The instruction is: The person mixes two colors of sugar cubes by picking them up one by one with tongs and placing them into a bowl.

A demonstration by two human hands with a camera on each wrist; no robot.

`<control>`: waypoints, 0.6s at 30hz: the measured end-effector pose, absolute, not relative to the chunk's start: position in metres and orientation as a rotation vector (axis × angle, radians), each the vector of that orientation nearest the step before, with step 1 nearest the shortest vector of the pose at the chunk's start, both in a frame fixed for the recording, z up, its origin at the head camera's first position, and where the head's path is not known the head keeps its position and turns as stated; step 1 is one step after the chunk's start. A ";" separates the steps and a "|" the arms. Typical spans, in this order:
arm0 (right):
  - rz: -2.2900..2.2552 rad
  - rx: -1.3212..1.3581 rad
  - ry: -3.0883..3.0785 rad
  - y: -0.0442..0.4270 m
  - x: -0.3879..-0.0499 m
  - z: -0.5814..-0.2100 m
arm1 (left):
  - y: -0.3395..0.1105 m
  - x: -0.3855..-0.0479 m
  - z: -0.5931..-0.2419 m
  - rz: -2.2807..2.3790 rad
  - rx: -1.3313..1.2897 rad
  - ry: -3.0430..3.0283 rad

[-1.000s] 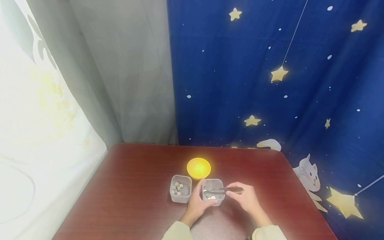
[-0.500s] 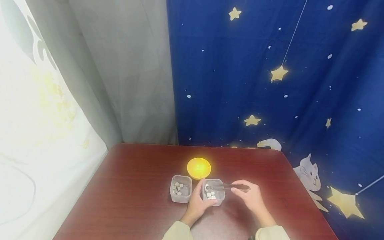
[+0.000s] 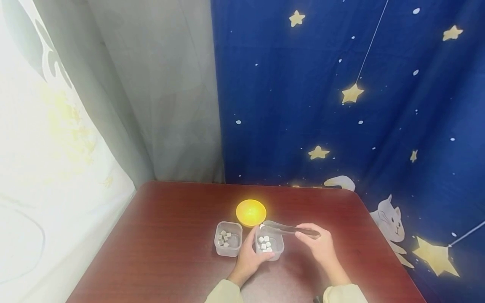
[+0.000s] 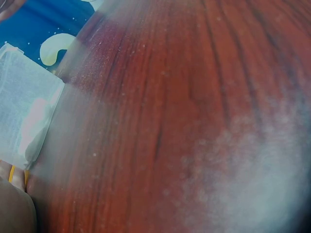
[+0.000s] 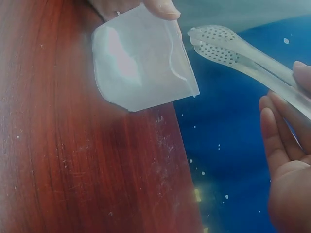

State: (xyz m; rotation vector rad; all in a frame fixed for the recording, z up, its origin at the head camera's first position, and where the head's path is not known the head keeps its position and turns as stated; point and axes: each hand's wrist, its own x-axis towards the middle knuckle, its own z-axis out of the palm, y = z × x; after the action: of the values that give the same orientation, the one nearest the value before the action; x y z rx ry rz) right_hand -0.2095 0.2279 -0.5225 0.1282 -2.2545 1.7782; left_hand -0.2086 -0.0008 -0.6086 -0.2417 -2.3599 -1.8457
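Observation:
My left hand (image 3: 246, 257) grips the near-side clear plastic container (image 3: 279, 248), thumb on its front and fingers along its left side. Several white cubes (image 3: 264, 246) lie inside it. With my right hand (image 3: 321, 246) I hold perforated metal tongs (image 3: 289, 229) by the handle. Their tips are above the container's far rim, pinching a small white cube (image 5: 194, 37). In the right wrist view, the tongs' holed tips (image 5: 218, 51) are apart from the container wall, and the thumb and fingers are on the handle.
A second clear container (image 3: 228, 251) with several greyish cubes (image 3: 225, 238) stands to the left. Behind both containers is a yellow bowl (image 3: 251, 212). All stand on a reddish-brown wooden table (image 3: 170, 235), with blue and grey curtains behind its far edge.
The tongs have risen from inside the container to above its far rim, with a white cube in their tips. My right hand has shifted right and slightly up; my left hand stays put.

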 end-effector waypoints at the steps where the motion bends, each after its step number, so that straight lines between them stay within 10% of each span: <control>1: 1.791 0.116 -2.248 0.227 -0.209 -0.521 | -0.001 -0.209 -0.609 -1.847 -0.244 -2.357; 18: 1.863 -0.005 -2.078 0.202 -0.198 -0.478 | -0.001 -0.207 -0.609 -1.837 -0.228 -2.374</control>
State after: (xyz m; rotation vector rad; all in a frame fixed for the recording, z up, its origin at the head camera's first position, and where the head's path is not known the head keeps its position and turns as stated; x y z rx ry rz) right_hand -0.1978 0.2019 -0.4783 -0.0053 -2.0776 1.8632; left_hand -0.2070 -0.0011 -0.6086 -0.2282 -2.3740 -1.8369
